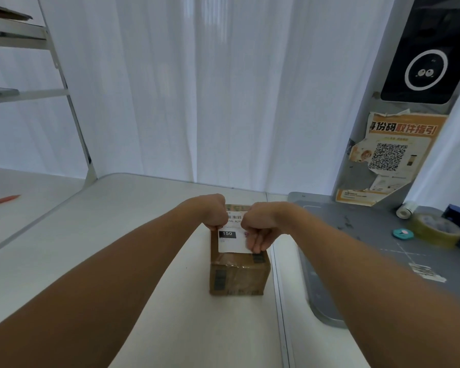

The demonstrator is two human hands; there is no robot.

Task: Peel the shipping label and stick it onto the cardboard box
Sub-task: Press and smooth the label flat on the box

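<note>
Nearest me, my two bare forearms reach out over the white worktop (96, 235) toward the cardboard box (238, 274), which sits on the worktop just left of the seam with the grey mat (356, 235). The shipping label (231, 239) lies across the top of the box, its near edge close to the box's near top edge, with the barcode toward the far side.

My left hand (215, 213) is curled at the label's far left corner, and my right hand (254, 229) is curled over its right side, fingers (256, 245) folded down onto the paper. Both sets of fingers are drawn in tight; whether they pinch the label or only press it I cannot tell.

I judge this to be the laying-down step. To do it well, I keep the label square to the box edges, anchor one side, then sweep flat toward the other so no bubbles or creases form, and finish by rubbing the corners. The rolls of tape (436, 231) at the far right stay out of this.
</note>
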